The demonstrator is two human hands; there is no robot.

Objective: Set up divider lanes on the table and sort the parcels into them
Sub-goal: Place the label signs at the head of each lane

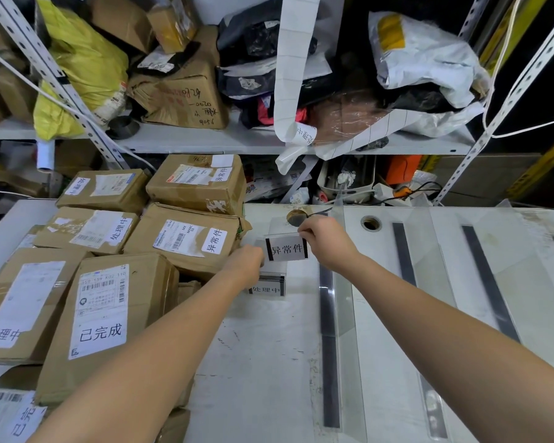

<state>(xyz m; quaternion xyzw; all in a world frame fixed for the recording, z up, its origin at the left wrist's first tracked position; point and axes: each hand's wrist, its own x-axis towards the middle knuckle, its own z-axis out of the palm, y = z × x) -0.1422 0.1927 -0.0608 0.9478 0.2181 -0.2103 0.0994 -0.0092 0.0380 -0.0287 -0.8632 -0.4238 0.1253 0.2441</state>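
Note:
Both hands hold a clear acrylic sign holder (287, 249) with a white label in black characters, above the white table (263, 362). My left hand (247, 265) grips its left edge, my right hand (325, 239) pinches its top right corner. Beneath it lies a second sign holder (267, 287) with a different label. Clear acrylic dividers stand on dark base strips: one (330, 314) just right of the signs, another (405, 254) and a third (490, 282) farther right. Several labelled cardboard parcels (186, 241) are piled on the table's left.
A shelf (205, 139) behind the table is crammed with boxes, yellow, black and white mailer bags and a hanging strip of blank labels (293, 59). A cable hole (371, 223) and a round brass object (296, 217) lie near the table's back edge.

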